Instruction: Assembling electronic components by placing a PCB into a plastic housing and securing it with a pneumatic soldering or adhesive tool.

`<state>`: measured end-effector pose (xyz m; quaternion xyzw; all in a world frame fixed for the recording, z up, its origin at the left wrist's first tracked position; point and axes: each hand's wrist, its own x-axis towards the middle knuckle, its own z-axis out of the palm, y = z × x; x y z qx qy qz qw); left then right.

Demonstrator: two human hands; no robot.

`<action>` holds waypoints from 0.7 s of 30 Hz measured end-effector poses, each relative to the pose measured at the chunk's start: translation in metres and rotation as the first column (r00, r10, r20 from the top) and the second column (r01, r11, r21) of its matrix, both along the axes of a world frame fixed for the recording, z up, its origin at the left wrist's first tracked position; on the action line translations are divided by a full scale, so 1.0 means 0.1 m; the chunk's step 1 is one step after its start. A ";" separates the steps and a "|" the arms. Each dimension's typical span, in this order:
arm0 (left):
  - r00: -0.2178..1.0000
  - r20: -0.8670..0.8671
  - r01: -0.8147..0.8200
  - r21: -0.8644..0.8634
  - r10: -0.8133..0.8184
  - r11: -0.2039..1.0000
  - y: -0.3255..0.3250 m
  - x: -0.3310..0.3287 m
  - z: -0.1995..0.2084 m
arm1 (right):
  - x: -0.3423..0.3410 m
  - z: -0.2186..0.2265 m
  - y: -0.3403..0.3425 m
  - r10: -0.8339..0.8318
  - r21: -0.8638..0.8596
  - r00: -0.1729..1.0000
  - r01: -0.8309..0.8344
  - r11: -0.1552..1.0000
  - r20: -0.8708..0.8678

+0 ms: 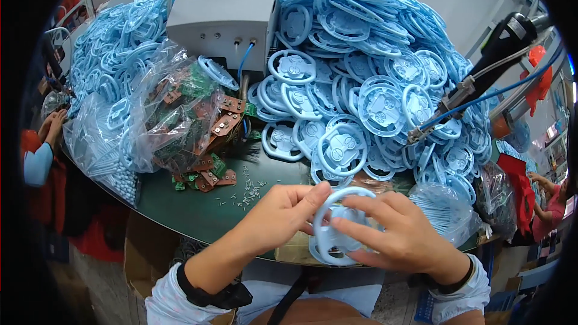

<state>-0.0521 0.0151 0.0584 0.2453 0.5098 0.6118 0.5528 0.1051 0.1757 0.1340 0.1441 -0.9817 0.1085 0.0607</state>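
At the table's near edge, both my hands hold a light blue plastic toy steering wheel part, tilted on its side. My left hand pinches its rim between thumb and fingers, and those fingers are partly hidden behind it. My right hand grips the opposite side, its fingers laid across the middle. Another blue piece seems to show just behind the held one, largely covered. Close to my left hand, many small screws are scattered on the dark green tabletop.
Large piles of blue wheel parts rise ahead and at left. A clear bag of circuit boards lies before a grey metal box. A black power screwdriver hangs at right. Bagged blue rods sit beside my right hand. Other people work either side.
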 end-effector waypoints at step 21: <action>0.935 0.354 -0.080 0.193 0.007 0.978 -0.19 0.52 -0.51 | 0.51 -0.71 -0.07 -0.164 -0.338 0.976 0.108 0.935 -0.142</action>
